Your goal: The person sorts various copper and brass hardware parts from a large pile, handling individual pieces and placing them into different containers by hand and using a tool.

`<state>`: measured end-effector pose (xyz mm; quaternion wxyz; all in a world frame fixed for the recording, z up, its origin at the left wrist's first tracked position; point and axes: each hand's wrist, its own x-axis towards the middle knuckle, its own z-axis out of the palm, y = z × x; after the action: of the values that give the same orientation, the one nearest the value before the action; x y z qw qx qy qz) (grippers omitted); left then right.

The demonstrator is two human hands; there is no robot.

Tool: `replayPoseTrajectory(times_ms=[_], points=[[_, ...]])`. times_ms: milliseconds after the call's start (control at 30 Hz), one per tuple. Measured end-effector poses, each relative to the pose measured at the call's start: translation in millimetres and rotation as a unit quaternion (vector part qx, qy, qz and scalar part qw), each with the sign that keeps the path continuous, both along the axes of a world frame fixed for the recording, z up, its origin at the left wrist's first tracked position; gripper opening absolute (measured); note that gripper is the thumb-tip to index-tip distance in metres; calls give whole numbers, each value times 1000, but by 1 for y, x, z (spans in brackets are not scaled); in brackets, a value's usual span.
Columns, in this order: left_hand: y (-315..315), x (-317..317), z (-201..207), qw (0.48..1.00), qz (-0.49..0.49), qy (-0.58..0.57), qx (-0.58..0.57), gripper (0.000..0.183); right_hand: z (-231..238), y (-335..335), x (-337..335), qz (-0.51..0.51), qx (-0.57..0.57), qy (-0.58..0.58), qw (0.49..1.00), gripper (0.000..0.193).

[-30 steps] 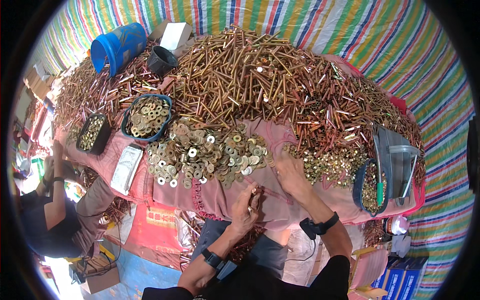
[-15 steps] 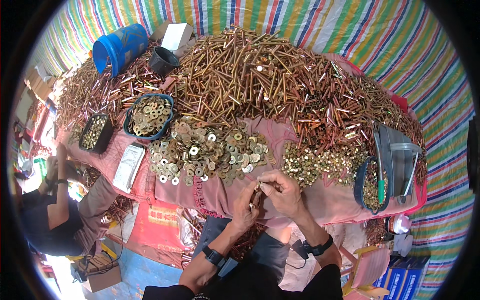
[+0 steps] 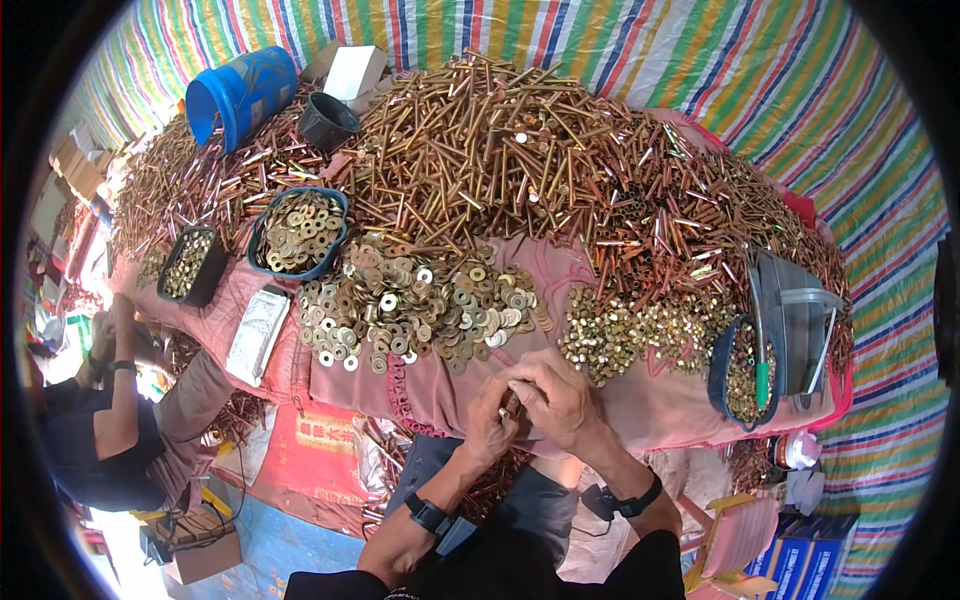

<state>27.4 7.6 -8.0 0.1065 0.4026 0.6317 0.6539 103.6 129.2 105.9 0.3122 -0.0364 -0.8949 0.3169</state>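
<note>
My left hand [image 3: 490,422] is closed, its fingers curled around something mostly hidden; a small shiny bit shows at its fingers. Pressed against it, my right hand [image 3: 558,402] is closed too, thumb and fingers pinching at the same spot. What the pinch holds is too small and covered to name. Just beyond the hands, flat metal washers [image 3: 420,300] lie in a loose pile on the pink cloth [image 3: 440,395]. A spread of small brassy nuts [image 3: 640,335] sits beyond my right hand. Behind both rises a large heap of long coppery bolts and sleeves [image 3: 470,150].
A blue-rimmed tub [image 3: 345,225] holds washers; a black tub [image 3: 208,275] and a dark tub [image 3: 717,385] hold small nuts. A blue bucket [image 3: 225,110] lies tipped on the heap. A silver packet [image 3: 258,335] lies left. Another person [image 3: 120,420] works at far left.
My right hand has moved slightly down and nearer to me, its fingers now curling lower over the left hand's fingertips. The left hand stays nearly in place.
</note>
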Motion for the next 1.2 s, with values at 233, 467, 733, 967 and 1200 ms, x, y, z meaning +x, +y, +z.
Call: replayPoseTrajectory(times_ms=[233,467,733,967,1200], points=[[-1,-1,-1,999,29,18,-12,47,-2,-14,1,-44,-15,-33,998,20],[-2,-2,-6,1000,-11,6,7,46,-9,-12,2,-83,-212,-110,968,25],[-3,0,-10,999,6,-3,-31,46,-9,-12,4,-66,-95,-42,992,32],[-1,-3,-8,999,5,43,26,43,-8,-15,6,-83,-183,-98,975,26],[-6,-4,-4,998,-44,6,-40,42,-7,-10,4,-33,-33,-6,999,29]])
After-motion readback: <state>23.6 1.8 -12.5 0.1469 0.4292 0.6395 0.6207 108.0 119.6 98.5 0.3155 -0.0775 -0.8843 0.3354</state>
